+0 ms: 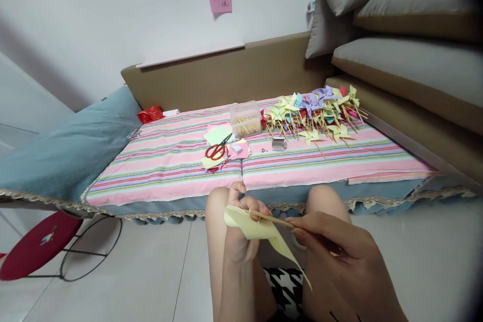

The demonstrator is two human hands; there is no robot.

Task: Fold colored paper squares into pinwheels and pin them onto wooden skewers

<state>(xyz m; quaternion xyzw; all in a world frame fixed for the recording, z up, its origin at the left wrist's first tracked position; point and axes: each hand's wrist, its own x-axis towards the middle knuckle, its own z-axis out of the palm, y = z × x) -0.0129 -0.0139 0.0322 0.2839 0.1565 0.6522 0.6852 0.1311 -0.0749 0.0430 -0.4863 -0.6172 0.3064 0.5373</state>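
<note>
Over my lap, my left hand (245,246) grips a pale yellow paper pinwheel (256,226), its fingers curled behind and around the paper. A thin wooden stick (273,220) lies along the pinwheel's upper side, and one end reaches my left fingertips. The stick's other end is pinched between the thumb and forefinger of my right hand (335,246). One pointed paper blade hangs down between the hands. Where stick and paper meet is partly hidden by my left fingers.
On the striped sofa cover (162,161) lie red-handled scissors (216,151), coloured paper sheets (219,134), a clear box of sticks (246,119), a small silver box (279,144) and a heap of finished pinwheels (313,105). Grey cushions (411,65) are stacked right; a red stool (41,246) stands left.
</note>
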